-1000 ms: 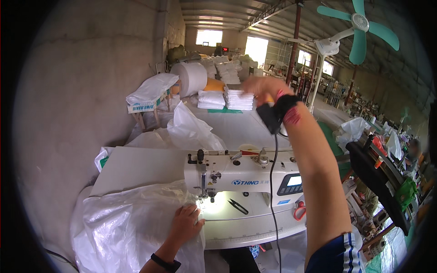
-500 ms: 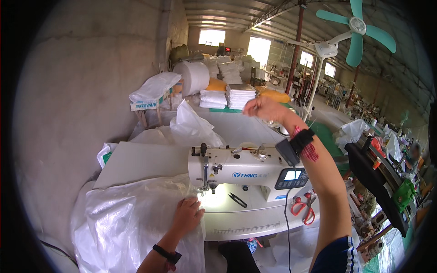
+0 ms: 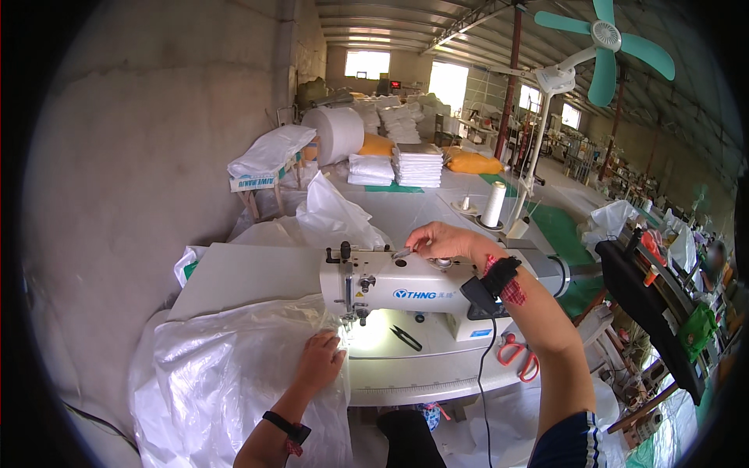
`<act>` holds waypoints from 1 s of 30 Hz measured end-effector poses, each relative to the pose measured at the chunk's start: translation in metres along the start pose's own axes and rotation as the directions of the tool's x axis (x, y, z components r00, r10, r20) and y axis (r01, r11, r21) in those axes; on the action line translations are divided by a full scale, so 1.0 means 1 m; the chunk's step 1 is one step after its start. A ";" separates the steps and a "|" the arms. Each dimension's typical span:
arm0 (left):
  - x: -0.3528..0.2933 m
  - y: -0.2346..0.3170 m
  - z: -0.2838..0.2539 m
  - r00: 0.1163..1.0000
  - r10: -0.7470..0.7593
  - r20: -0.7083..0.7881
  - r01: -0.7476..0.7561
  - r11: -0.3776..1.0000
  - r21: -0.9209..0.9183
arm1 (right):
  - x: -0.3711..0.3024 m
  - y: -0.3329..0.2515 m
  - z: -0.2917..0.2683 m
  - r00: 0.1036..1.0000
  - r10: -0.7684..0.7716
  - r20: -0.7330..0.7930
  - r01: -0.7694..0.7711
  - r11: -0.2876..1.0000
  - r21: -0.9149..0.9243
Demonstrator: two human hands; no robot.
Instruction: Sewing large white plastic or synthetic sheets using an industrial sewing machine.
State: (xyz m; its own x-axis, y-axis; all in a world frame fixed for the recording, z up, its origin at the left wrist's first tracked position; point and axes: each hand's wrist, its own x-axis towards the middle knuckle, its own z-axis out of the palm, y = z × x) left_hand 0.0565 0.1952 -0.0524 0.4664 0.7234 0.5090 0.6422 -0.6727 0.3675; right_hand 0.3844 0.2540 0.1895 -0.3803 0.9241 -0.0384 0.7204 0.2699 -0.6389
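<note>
My left hand [image 3: 318,360] lies flat on a translucent white plastic sheet [image 3: 226,366], fingers just left of the needle area of a white sewing machine [image 3: 421,269]. The sheet drapes over the table's left side and hangs down its front. Above the machine's top, my right hand [image 3: 437,237] is closed, thumb and fingers drawn together beside a small silver metal part [image 3: 402,253]. Whatever is between those fingertips is too small to make out. Black thread snips [image 3: 406,338] rest on the lit machine bed.
Red-handled scissors [image 3: 518,355] lie right of the machine, partly behind my forearm. Behind it stands a white thread cone [image 3: 493,204]. A teal fan [image 3: 605,36] hangs upper right. Folded white stacks [image 3: 417,165] and a large white roll [image 3: 335,134] sit farther back. A black cable [image 3: 484,390] dangles in front.
My right hand has come down from the air above the machine to its top, near the metal part. My left hand stays on the sheet. The view has shifted slightly.
</note>
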 end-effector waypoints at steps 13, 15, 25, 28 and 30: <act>0.000 -0.002 0.002 0.997 -0.019 -0.073 0.026 0.995 0.099 | -0.019 -0.005 0.000 0.983 0.050 -0.177 0.009 0.949 0.316; 0.005 0.003 -0.001 0.996 -0.021 -0.086 0.036 0.984 0.174 | -0.036 -0.029 -0.004 0.971 0.235 -0.052 -0.172 0.826 0.537; 0.003 -0.010 0.003 0.973 -0.114 0.202 0.057 0.961 0.269 | -0.063 -0.011 -0.001 0.890 0.380 -0.253 -0.179 0.800 0.572; 0.010 -0.014 -0.002 0.963 -0.048 0.265 -0.016 0.972 0.235 | -0.062 -0.011 0.001 0.869 0.409 -0.279 -0.163 0.768 0.619; 0.018 -0.016 -0.005 0.960 -0.035 0.278 -0.031 0.973 0.228 | -0.062 -0.006 0.002 0.869 0.410 -0.277 -0.144 0.745 0.651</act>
State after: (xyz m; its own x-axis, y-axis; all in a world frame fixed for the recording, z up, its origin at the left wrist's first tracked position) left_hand 0.0516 0.2181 -0.0448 0.5947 0.7611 0.2590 0.7494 -0.6414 0.1644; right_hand 0.4027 0.1942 0.1946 0.1258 0.9886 -0.0824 0.2140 -0.1082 -0.9708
